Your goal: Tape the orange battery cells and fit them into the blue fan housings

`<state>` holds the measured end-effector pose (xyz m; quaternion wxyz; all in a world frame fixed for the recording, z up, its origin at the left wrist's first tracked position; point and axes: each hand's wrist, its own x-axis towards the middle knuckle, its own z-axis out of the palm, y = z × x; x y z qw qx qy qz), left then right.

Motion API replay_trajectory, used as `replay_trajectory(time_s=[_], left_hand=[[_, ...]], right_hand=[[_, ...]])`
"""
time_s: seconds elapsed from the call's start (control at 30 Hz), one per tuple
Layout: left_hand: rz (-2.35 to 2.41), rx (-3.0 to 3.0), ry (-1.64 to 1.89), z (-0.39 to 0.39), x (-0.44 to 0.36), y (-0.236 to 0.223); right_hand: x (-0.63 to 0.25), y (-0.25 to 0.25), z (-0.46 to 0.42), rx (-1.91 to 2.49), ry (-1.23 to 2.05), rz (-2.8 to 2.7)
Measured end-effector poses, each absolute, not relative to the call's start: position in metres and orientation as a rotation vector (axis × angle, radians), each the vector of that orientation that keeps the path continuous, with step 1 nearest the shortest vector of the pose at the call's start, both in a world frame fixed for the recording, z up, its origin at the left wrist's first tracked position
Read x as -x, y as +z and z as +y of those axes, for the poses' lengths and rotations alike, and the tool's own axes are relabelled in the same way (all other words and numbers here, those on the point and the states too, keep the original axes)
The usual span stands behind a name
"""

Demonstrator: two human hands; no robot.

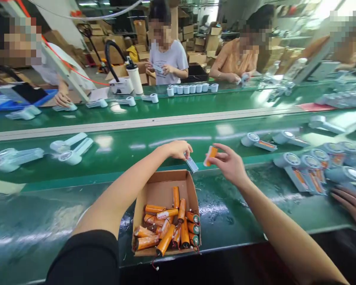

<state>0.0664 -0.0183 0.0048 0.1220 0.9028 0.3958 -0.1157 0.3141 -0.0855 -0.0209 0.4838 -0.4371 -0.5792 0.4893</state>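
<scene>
My left hand is closed on a pale blue handheld fan body. Its open handle points down and right, while the fan's head is hidden behind my fingers. To the right, my right hand pinches an orange wrapped battery between thumb and fingers, a white label showing on it. A short gap separates the battery from the handle. Below my left forearm stands a shallow cardboard box holding several loose orange batteries with thin wires.
Several pale blue fans lie along the green conveyor. A cluster of fans with orange batteries in their handles sits at right, beside another person's hand. Co-workers work across the belt, near a white bottle-shaped device.
</scene>
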Motion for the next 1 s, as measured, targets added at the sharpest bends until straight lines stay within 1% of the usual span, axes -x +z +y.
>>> replay_trajectory(time_s=[0.1, 0.23, 0.6, 0.8, 0.9, 1.0], left_hand=[[1.127, -2.658, -0.318, -0.013, -0.071, 0.001], [1.184, -2.669, -0.284, -0.019, -0.075, -0.003], [1.286, -2.52, -0.348, -0.006, -0.102, 0.007], [1.301, -2.478, -0.326, -0.006, -0.107, 0.008], [1.297, -2.461, -0.319, -0.003, -0.111, 0.007], [1.3, -2.439, -0.294, 0.0, -0.117, 0.004]], right_hand=[[-0.293, -0.036, -0.066, 1.081, 1.264, -1.422], [-0.288, -0.052, -0.07, 1.114, 1.255, -1.369], [-0.288, -0.052, -0.078, 1.303, 1.117, -1.446], [-0.294, -0.052, -0.084, 1.395, 0.898, -1.648], [-0.294, -0.048, -0.088, 1.472, 0.711, -1.802], [-0.291, -0.037, -0.094, 1.629, 0.454, -2.031]])
